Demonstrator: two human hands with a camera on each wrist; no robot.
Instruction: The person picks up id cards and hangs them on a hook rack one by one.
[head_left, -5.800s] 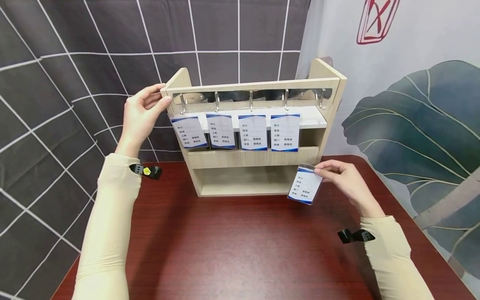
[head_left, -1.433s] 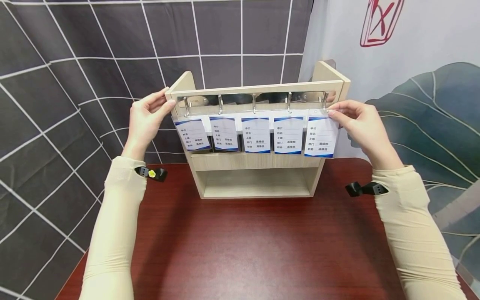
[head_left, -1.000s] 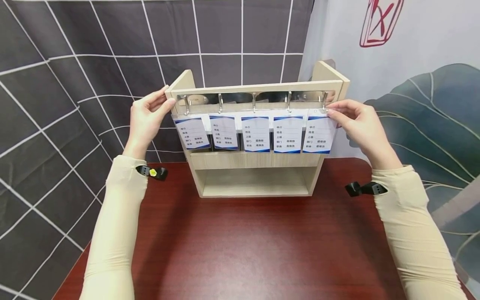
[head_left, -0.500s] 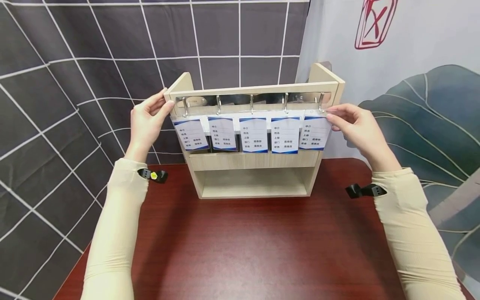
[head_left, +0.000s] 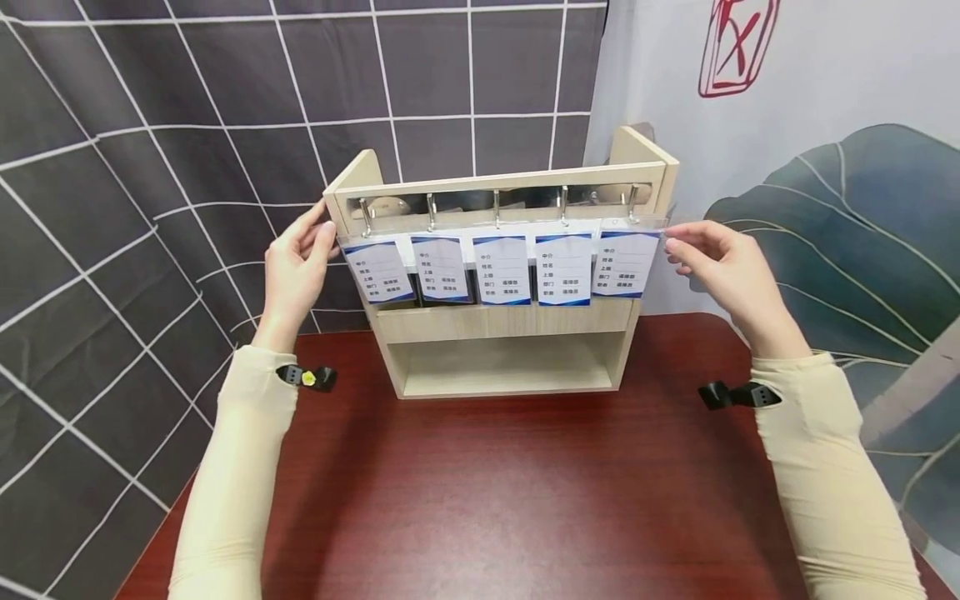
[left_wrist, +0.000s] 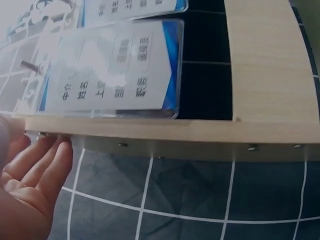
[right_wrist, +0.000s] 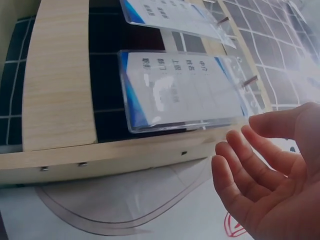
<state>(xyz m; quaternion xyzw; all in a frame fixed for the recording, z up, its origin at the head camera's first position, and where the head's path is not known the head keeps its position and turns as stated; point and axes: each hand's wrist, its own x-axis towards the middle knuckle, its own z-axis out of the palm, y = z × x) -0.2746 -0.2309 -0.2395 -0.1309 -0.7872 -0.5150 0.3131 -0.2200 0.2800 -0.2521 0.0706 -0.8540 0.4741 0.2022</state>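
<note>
A pale wooden rack (head_left: 510, 325) carries several metal hooks along its top, with a row of clear-sleeved badges hanging under them. The rightmost badge (head_left: 625, 262) hangs from the end hook (head_left: 632, 202), printed side outward. My right hand (head_left: 731, 271) is just right of that badge. In the right wrist view its thumb tip overlaps the badge's upper corner and the other fingers are loosely bent, with nothing between them. My left hand (head_left: 296, 271) is at the rack's left side, its fingertips against the outer side panel (left_wrist: 150, 131), beside the leftmost badge (head_left: 381, 271).
The rack stands at the back of a dark red table (head_left: 480, 492). A dark cloth with white grid lines (head_left: 420, 75) hangs behind and to the left. On the right is a pale backdrop with a large leaf picture (head_left: 832, 225). The rack's lower shelf (head_left: 506, 371) faces forward.
My right hand brought the rightmost badge up from low right onto the end hook, then let go and drew slightly right. My left hand's thumb has come off the rack's front, sliding slightly down.
</note>
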